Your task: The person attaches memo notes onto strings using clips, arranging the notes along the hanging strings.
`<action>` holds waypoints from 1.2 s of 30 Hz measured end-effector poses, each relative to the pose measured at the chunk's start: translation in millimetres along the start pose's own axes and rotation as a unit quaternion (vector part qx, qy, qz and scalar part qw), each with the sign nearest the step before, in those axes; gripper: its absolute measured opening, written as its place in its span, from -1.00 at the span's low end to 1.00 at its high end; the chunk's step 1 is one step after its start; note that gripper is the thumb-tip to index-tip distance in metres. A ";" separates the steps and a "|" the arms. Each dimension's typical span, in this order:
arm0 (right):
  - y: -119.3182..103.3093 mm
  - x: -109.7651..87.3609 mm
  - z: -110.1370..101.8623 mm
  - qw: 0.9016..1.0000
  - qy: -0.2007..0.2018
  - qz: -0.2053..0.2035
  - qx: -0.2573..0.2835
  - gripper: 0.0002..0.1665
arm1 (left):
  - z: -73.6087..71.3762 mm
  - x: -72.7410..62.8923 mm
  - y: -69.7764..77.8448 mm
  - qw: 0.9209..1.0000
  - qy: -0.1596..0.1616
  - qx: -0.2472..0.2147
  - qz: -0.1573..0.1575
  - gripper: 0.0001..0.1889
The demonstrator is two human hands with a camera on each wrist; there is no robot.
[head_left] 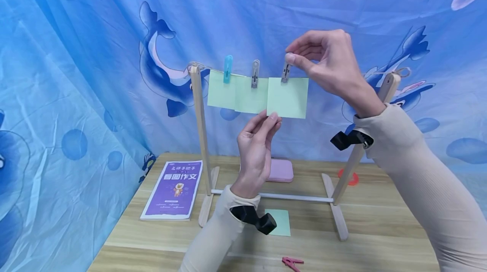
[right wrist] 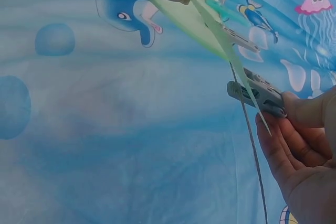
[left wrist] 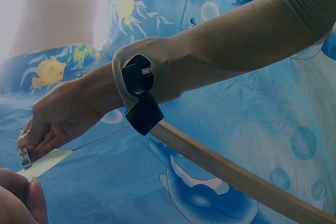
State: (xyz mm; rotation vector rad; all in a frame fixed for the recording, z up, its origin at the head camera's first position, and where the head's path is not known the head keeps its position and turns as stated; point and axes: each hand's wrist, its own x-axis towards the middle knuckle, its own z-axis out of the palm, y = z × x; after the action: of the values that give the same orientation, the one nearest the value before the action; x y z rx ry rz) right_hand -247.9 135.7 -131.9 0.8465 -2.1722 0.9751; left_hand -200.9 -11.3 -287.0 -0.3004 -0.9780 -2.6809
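Observation:
My right hand (head_left: 336,63) pinches the upper end of a grey clothespin (head_left: 285,73) between thumb and fingers. Below that clothespin hangs a square light green paper (head_left: 288,99), its lower left corner pinched by my left hand (head_left: 255,153). In the right wrist view the clothespin (right wrist: 257,97) straddles the string (right wrist: 252,142) and the top of the sheet. To the left, a second green sheet (head_left: 249,99) hangs from another grey clothespin (head_left: 255,73), and a third sheet (head_left: 220,92) from a blue clothespin (head_left: 227,69).
A wooden frame carries the string between its left post (head_left: 200,128) and right post (head_left: 355,153), joined low by a white rod (head_left: 294,197). On the table lie a purple book (head_left: 173,191), a pink case (head_left: 280,170), a green paper (head_left: 280,223), a pink clothespin (head_left: 291,262) and a red ring (head_left: 354,179).

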 end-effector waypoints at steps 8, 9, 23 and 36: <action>0.7 1.0 1.9 1.000 0.013 -0.006 0.004 -0.78 | -2.9 0.0 -2.7 1.000 0.010 -0.003 -0.008 -0.82; 1.2 1.0 1.8 1.000 0.016 -0.007 0.004 -0.78 | -3.3 0.0 -3.1 1.000 0.011 -0.002 -0.009 -0.82; 4.6 2.0 2.5 1.000 -0.005 0.031 0.001 -0.78 | -2.0 2.9 -1.6 1.000 0.007 0.004 -0.003 -0.85; 2.8 -3.6 4.6 0.999 -0.031 0.005 -0.030 -0.75 | 0.5 4.1 -2.7 1.000 0.008 -0.005 -0.003 -0.82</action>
State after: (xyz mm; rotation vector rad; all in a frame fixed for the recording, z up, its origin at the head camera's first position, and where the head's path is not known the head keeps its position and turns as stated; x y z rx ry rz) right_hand -249.0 134.6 -138.2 0.8471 -2.2484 0.8949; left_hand -205.6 -9.7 -287.2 -0.2786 -0.9626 -2.6900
